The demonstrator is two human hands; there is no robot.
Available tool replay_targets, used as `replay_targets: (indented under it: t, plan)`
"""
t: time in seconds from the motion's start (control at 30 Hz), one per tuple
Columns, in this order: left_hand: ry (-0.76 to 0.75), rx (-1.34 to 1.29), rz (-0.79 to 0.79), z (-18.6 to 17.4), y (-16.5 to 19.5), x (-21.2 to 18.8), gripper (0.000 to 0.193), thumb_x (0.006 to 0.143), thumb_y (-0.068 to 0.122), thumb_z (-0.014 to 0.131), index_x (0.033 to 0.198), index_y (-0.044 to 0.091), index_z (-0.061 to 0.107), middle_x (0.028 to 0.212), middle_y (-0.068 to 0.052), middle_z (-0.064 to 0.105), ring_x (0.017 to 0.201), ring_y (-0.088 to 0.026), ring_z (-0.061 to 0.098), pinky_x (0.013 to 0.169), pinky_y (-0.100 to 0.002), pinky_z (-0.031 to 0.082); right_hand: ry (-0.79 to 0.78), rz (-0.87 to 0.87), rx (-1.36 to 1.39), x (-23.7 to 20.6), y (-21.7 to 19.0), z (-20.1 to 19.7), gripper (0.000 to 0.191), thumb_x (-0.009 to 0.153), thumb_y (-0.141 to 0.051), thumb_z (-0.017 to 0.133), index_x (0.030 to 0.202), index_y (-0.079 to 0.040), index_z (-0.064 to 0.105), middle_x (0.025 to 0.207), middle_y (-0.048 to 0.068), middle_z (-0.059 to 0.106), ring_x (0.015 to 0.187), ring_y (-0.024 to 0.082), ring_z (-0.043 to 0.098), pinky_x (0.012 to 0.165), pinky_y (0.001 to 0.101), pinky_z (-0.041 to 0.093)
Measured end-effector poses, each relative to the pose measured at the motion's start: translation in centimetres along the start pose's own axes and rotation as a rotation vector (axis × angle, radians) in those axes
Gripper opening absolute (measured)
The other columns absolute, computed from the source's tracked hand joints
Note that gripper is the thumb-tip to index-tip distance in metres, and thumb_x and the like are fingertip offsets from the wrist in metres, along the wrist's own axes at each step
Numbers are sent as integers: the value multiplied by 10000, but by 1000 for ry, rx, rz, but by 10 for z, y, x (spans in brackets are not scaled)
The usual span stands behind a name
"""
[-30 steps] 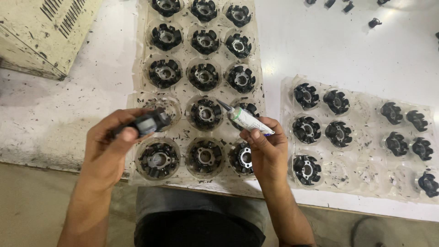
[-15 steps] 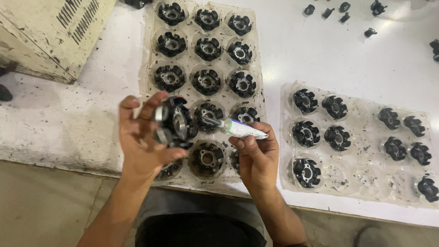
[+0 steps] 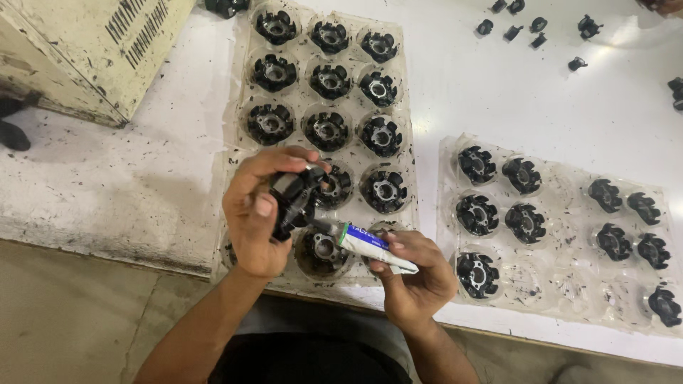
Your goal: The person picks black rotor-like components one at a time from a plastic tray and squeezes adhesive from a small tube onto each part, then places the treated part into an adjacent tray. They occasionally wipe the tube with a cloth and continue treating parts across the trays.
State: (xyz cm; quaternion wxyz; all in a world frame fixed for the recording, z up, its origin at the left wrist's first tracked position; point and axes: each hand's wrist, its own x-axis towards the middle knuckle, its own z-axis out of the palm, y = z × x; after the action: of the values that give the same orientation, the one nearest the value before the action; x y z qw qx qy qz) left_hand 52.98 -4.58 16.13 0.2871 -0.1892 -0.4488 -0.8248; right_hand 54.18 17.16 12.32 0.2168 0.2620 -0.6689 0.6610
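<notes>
My left hand (image 3: pixel 257 213) holds a black round plastic part (image 3: pixel 292 198) lifted above the near rows of a clear blister tray (image 3: pixel 407 107). My right hand (image 3: pixel 416 274) grips a small white tube with blue and green marking (image 3: pixel 373 247). The tube's tip points left and touches the underside of the held part. The tray below carries several identical black round parts in its pockets, such as one (image 3: pixel 385 189) just right of my hands.
A second clear tray (image 3: pixel 562 249) with several black parts lies to the right on the white table. A beige metal box (image 3: pixel 92 50) stands at the back left. Small black pieces (image 3: pixel 533 28) are scattered at the far right. The table's front edge runs beneath my wrists.
My left hand has lifted the black part from the tray and turned it on edge. My right hand has brought the tube's tip against it.
</notes>
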Motion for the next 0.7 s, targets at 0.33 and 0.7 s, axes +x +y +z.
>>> replay_targets:
  t: [0.33,0.7]
  plan:
    - [-94,300,116,8,17,2,390,1107,308,564,1226,-59,617,1270,-235,625,1157,-259,666,1012,-363,544,-11,-169,-105,7,-14,5,281,882,-28,808,1066,-45,597,1074,129,689,1067,267,700,908,371,612]
    - [-113,397,113,7,18,4,360,1073,279,559,1238,-32,634,1230,-225,648,1132,-232,686,1011,-324,564,-69,-243,-280,18,-21,4,276,781,33,834,946,-32,621,959,122,689,923,249,729,815,349,644]
